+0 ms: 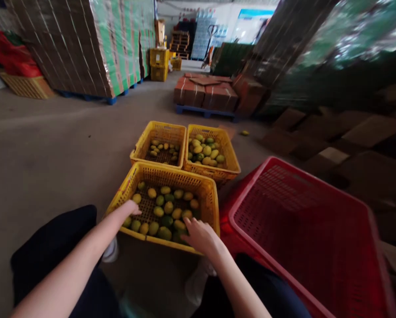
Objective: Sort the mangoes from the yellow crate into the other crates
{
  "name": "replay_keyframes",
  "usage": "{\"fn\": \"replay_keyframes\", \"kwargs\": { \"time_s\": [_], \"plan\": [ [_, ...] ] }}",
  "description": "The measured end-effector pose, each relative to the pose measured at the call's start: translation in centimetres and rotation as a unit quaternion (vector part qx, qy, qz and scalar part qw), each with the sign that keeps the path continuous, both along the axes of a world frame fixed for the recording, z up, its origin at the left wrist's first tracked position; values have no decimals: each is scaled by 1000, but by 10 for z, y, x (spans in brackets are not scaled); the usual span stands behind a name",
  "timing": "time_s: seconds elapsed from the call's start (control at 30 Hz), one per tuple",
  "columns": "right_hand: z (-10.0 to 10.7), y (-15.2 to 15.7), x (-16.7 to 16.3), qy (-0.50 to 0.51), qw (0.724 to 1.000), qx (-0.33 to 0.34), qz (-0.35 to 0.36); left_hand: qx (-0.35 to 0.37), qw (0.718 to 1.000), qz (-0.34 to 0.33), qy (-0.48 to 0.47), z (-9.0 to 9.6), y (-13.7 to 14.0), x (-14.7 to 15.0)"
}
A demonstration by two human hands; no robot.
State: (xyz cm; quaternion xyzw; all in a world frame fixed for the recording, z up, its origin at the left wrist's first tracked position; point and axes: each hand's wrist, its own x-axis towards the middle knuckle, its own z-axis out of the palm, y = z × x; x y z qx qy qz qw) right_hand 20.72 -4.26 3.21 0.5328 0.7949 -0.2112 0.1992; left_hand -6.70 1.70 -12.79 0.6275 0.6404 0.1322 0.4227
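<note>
A yellow plastic crate stands in front of me, its bottom partly covered by yellow and green lemons. My left hand reaches over the crate's left side, near a yellow lemon; its fingers look stretched out, and I see nothing held in them. Over the front right corner is my right hand, fingers apart, close above or touching the lemons there. The palm hides what lies right beneath it.
Two more yellow crates with lemons, a left one and a right one, adjoin behind. A large red crate stands at my right. Flattened cardboard lies beyond it. Boxes sit on a blue pallet, and one lemon lies on the floor.
</note>
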Motion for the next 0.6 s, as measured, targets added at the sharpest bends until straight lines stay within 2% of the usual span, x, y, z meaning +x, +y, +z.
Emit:
{"fn": "replay_keyframes", "kwargs": {
  "time_s": [0.13, 0.2, 0.27, 0.33, 0.4, 0.47, 0.53, 0.6],
  "plan": [
    [8, 10, -8, 75, 996, 43, 11, -108, 987, -62, 104, -33, 11, 24],
    [5, 11, -14, 70, 996, 55, 4, -134, 978, -91, 131, -48, 13, 42],
    [-8, 4, -22, 53, 998, 38, -4, -133, 973, -106, 154, -59, 15, 58],
    [-30, -8, -30, 97, 995, -22, -19, -113, 972, -106, 178, -67, 18, 68],
    [-56, -23, -38, 211, 972, -81, -66, -96, 970, -102, 199, -73, 25, 74],
    [-76, -37, -45, 306, 935, -103, -148, -83, 969, -105, 207, -78, 33, 80],
    [-87, -47, -49, 363, 903, -118, -198, -78, 970, -113, 202, -85, 40, 91],
    [-84, -50, -51, 379, 894, -134, -201, -78, 971, -112, 195, -91, 45, 106]
  ]
}}
